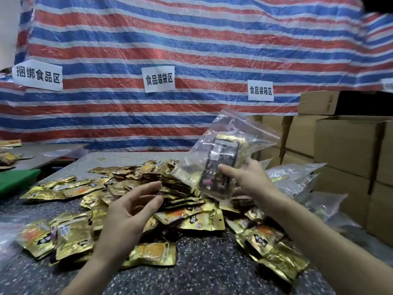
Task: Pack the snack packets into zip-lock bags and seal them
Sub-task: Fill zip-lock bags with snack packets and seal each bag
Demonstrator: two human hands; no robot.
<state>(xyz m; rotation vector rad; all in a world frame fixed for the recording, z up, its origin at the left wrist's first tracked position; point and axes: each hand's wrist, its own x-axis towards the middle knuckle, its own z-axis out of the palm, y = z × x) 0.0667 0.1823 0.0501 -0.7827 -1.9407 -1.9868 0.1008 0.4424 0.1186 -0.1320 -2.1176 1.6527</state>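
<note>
Left hand [129, 209] released over gold packets [204, 222]; right hand [248, 177] grasps filled zip-lock bag [229, 141]; sign [159, 79] 食品装袋区.

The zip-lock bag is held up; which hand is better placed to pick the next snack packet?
Probably left. The left hand is empty and open just above the pile of snack packets, while the right hand grips the zip-lock bag.

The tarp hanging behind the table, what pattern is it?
The tarp has red, blue and white horizontal stripes, best seen in the head view.
</note>
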